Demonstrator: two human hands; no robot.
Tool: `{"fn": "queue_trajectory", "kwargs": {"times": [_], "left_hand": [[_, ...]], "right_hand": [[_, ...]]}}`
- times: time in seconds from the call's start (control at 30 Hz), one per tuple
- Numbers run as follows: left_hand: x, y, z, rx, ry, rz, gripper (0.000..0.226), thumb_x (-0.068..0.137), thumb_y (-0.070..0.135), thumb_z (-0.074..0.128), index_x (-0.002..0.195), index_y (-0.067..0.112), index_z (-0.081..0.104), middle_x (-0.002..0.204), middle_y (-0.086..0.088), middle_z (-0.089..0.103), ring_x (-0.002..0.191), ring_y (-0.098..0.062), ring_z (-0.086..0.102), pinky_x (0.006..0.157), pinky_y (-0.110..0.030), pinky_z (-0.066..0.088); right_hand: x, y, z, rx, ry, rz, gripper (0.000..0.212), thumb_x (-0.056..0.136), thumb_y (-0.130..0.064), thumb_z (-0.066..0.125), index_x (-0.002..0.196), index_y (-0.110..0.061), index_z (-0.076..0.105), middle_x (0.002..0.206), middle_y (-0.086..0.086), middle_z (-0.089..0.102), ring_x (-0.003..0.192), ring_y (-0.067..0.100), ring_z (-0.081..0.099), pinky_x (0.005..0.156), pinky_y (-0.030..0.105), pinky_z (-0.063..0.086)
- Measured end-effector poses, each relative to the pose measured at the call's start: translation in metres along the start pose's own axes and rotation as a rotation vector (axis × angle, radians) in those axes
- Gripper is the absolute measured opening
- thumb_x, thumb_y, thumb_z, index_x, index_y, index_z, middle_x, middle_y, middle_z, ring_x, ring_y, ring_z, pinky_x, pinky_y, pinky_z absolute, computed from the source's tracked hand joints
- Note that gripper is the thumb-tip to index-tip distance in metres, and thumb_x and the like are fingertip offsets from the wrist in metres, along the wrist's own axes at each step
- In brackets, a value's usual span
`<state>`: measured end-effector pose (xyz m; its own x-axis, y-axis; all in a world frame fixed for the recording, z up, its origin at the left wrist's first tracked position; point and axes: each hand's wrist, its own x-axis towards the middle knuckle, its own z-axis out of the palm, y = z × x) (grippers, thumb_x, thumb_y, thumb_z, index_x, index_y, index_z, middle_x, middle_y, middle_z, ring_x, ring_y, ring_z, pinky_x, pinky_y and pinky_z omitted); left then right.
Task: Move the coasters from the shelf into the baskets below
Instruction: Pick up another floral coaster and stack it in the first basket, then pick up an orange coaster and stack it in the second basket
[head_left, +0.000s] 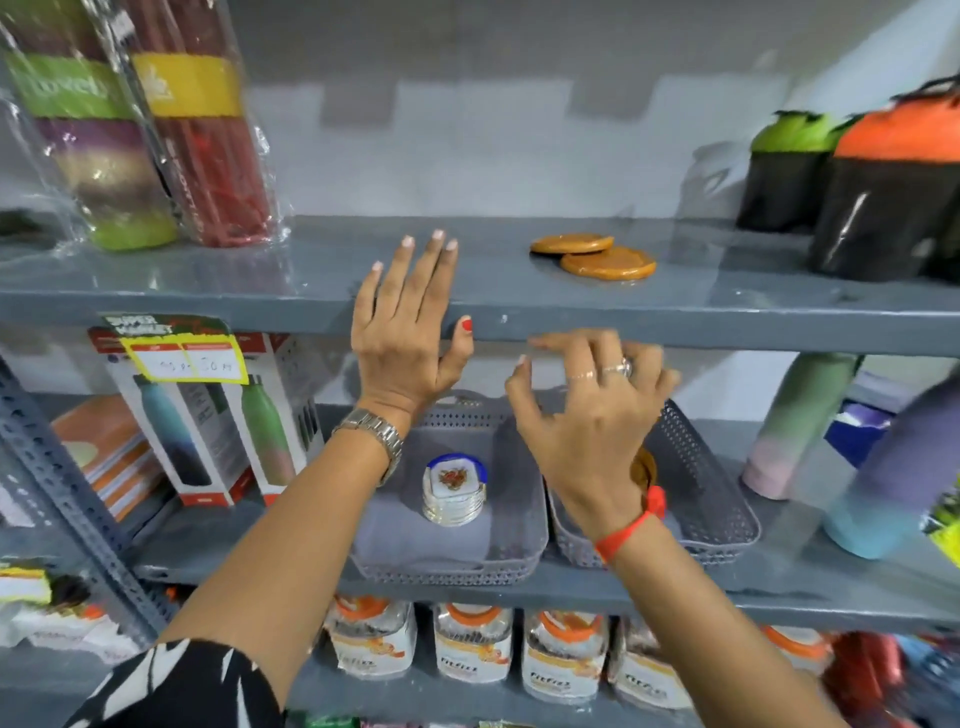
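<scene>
Two round orange coasters (592, 254) lie overlapping on the grey upper shelf (727, 312), right of centre. My left hand (408, 332) is raised in front of that shelf's edge, fingers spread, holding nothing. My right hand (587, 415) hovers just below the shelf edge above the baskets, fingers curled apart and empty. On the shelf below, the left grey basket (452, 566) holds a stack of white square coasters (454, 488) with a flower print. The right grey basket (722, 514) holds an orange coaster (643, 470), mostly hidden by my right wrist.
Wrapped bottles (156, 130) stand at the upper shelf's left, black shakers (883, 197) with orange and green lids at its right. Boxed bottles (223, 415) flank the baskets on the left, pastel bottles (800, 421) on the right. Packaged jars (472, 644) fill the bottom shelf.
</scene>
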<state>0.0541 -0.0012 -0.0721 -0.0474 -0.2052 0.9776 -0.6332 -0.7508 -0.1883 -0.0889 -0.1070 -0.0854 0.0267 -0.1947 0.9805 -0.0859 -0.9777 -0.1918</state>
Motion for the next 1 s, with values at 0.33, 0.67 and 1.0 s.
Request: {"fn": "queue_trajectory", "kwargs": {"times": [0.33,0.67,1.0], "left_hand": [[0.002,0.005,-0.006,-0.035,-0.052,-0.058,0.057,0.091,0.033,0.032,0.140,0.007,0.043,0.142,-0.010,0.047,0.133,-0.026,0.040,0.111,-0.041,0.025],[0.000,0.005,-0.010,-0.055,-0.115,-0.079,0.058,0.089,0.033,0.034,0.140,0.007,0.041,0.141,-0.010,0.048,0.132,-0.027,0.041,0.112,-0.039,0.023],[0.004,0.007,-0.012,-0.028,-0.108,-0.069,0.062,0.091,0.036,0.034,0.145,0.006,0.032,0.154,-0.012,0.025,0.141,-0.028,0.027,0.117,-0.044,0.013]], "right_hand": [[0.137,0.029,0.057,-0.328,-0.834,0.229,0.071,0.072,-0.052,0.063,0.125,-0.007,0.048,0.126,0.017,0.057,0.126,0.036,0.040,0.104,0.053,0.028],[0.139,0.032,0.071,-0.227,-0.916,0.408,0.071,0.066,-0.051,0.070,0.118,-0.007,0.049,0.124,0.015,0.057,0.128,0.035,0.039,0.107,0.058,0.027],[0.116,0.019,-0.005,0.033,-0.290,0.128,0.078,0.068,-0.061,0.066,0.131,-0.016,0.052,0.133,0.002,0.057,0.126,0.025,0.042,0.112,0.063,0.020]]}}
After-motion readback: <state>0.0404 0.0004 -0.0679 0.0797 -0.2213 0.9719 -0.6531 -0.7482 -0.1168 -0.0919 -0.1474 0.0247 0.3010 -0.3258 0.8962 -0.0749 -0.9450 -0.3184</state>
